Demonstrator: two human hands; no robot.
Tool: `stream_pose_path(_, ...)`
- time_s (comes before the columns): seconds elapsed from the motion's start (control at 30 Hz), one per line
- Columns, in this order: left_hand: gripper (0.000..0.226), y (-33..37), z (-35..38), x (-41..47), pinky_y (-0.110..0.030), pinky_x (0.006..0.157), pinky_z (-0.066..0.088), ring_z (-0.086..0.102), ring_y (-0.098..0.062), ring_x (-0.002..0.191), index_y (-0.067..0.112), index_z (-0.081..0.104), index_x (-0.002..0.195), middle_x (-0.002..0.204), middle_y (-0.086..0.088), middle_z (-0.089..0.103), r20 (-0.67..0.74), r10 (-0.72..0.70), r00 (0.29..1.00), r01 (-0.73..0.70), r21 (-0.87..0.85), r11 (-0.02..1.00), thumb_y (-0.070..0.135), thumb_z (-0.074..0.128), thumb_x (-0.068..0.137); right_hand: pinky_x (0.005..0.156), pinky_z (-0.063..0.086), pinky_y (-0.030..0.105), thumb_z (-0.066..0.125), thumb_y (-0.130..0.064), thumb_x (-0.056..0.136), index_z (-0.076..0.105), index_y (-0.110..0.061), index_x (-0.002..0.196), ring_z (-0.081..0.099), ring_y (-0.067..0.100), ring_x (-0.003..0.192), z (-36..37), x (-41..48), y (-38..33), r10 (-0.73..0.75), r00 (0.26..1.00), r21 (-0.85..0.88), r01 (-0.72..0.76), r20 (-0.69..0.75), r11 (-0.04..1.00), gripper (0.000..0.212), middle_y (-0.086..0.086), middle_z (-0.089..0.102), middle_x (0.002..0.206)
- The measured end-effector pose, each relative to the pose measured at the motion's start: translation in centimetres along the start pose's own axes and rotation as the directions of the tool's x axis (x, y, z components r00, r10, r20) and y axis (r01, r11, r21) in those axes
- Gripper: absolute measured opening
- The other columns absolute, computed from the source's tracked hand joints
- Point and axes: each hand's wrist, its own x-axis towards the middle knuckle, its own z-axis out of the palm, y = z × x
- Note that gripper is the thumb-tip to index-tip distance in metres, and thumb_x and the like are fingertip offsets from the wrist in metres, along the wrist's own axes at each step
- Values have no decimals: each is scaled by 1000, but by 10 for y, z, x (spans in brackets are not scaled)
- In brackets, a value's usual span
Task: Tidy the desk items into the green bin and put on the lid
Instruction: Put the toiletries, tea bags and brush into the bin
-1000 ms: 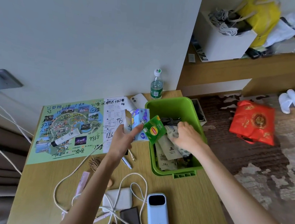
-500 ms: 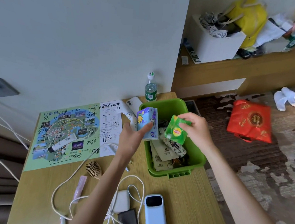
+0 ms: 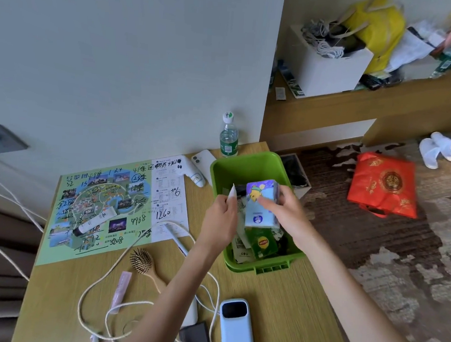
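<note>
The green bin [image 3: 249,160] stands on the right side of the desk with paper packets in it. A green tea packet [image 3: 263,242] lies on top of them near the front. My right hand [image 3: 285,218] grips a blue and purple tissue pack [image 3: 260,208] with a cartoon bear, held over the bin's middle. My left hand [image 3: 220,219] is at the bin's left rim and pinches a thin white item [image 3: 232,193] that points upward. What that item is I cannot tell.
On the desk lie a green map sheet [image 3: 94,206] with a white tube [image 3: 95,221], a hairbrush [image 3: 141,261], a pink tube [image 3: 121,288], white cables [image 3: 97,282], a blue power bank [image 3: 236,331], a white phone [image 3: 205,161] and a water bottle [image 3: 229,136]. A red bag [image 3: 382,183] lies on the floor.
My right hand dropped the green tea packet into the bin and took the tissue pack from my left hand. The left hand keeps only the thin white item.
</note>
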Motion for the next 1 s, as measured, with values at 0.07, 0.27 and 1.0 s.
stream_pose_path(0.07, 32, 0, -4, 2, -48, 72, 52, 55, -30, 76, 10, 49, 86, 82, -9, 55, -74, 50, 996, -47, 35, 998, 33, 33, 102, 58, 55, 21, 71, -29, 86, 56, -18, 111, 71, 5, 81, 4, 10, 2, -37, 994, -7, 36, -103, 999, 31, 5, 70, 109)
stream_pose_path(0.27, 29, -1, -15, 10, -41, 67, 50, 62, -33, 86, 12, 52, 116, 100, -14, 66, -178, 226, 958, -165, 302, 939, 35, 42, 100, 85, 55, 33, 64, -24, 92, 52, -6, 131, 62, 21, 110, 19, 20, -2, -290, 957, -683, 209, -4, 700, 44, 6, 59, 128)
stream_pose_path(1.0, 14, -35, -32, 15, -31, 66, 51, 60, -12, 91, 22, 64, 106, 104, 7, 60, 143, 620, 771, -600, 489, 633, 24, 58, 94, 98, 47, 36, 63, -7, 87, 55, -7, 126, 53, 22, 117, 2, -20, 5, -639, 769, -886, 318, 33, 338, 40, 7, 52, 128)
